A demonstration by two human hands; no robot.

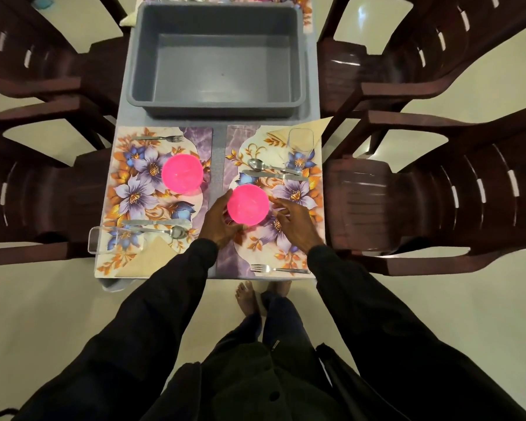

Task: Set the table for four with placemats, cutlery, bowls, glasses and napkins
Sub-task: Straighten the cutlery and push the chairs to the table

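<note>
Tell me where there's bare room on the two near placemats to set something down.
Left placemat: an open stretch left of its pink bowl, between the fork and the knife. Right placemat: a patch between the right hand and the near fork. Its middle is crowded: the left hand grips the second bowl, spoon behind.

light: soft, even indoor light from above on the table (pixel 122 113)
glare: white streaks on the glossy chairs (pixel 480 189) left and right; bright patch on the far floor (pixel 362 13)
colour: left pink bowl (pixel 182 174) and right pink bowl (pixel 248 205) glow oversaturated, inner detail lost
shadows: faint, soft under the grey tub (pixel 219 112)
distortion: wide-angle bending; chairs and sleeves (pixel 164 299) stretch toward the edges
focus: centre fairly sharp, far edge and corners soft
</note>
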